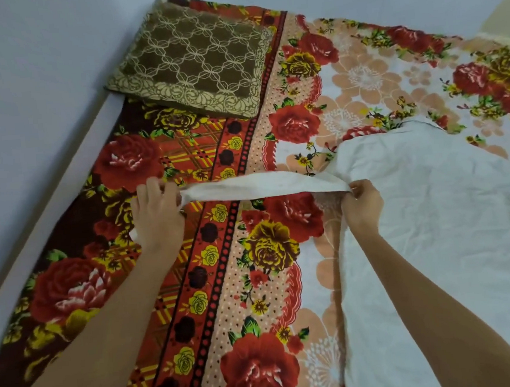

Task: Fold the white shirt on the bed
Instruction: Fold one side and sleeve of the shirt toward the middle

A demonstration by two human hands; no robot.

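The white shirt lies flat on the right half of the bed, its body running from mid-frame down to the bottom edge. One long sleeve stretches out to the left across the floral bedsheet. My left hand grips the cuff end of that sleeve. My right hand pinches the sleeve where it joins the shirt's shoulder. The sleeve is pulled taut between both hands, slightly above the sheet.
A brown patterned pillow sits at the head of the bed, upper left. The bed frame's pale edge runs along the wall on the left. Floral sheet lies bare between the pillow and the sleeve.
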